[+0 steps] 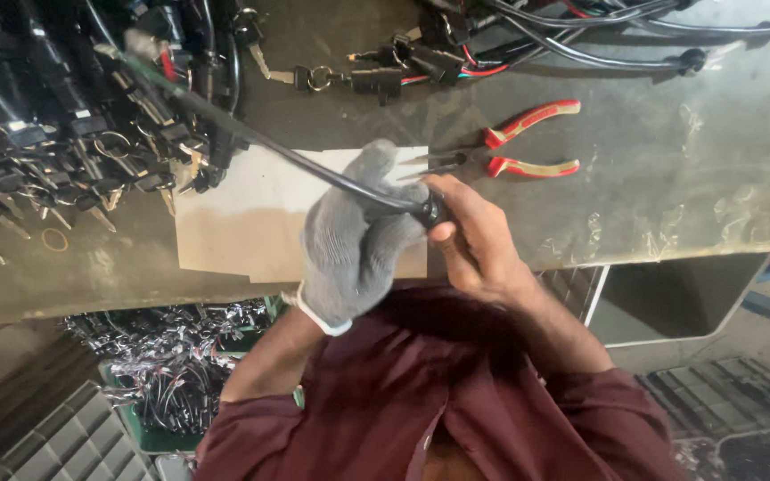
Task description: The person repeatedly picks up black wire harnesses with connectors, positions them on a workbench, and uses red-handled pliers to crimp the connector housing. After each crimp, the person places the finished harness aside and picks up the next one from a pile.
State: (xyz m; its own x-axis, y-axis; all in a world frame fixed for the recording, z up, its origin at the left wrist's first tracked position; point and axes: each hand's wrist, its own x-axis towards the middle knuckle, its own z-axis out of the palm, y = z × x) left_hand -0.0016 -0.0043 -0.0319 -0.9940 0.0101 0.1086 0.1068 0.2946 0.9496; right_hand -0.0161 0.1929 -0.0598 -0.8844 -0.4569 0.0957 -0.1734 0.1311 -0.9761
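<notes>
The left hand [354, 245] wore a grey knitted cloth glove [340, 267] that looked soft and fuzzy. The right hand [479, 236] was bare. Both held a black cable [314, 169] with a smooth, shiny plastic skin. At two o'clock lay pliers [501, 151] with dull metal tips and red and cream rubbery grips. The surface [670, 178] was worn, scratched grey metal. A matt brown cardboard sheet [233, 223] lay on it.

Black sheathed cable [314, 167], slanting, held taut
</notes>
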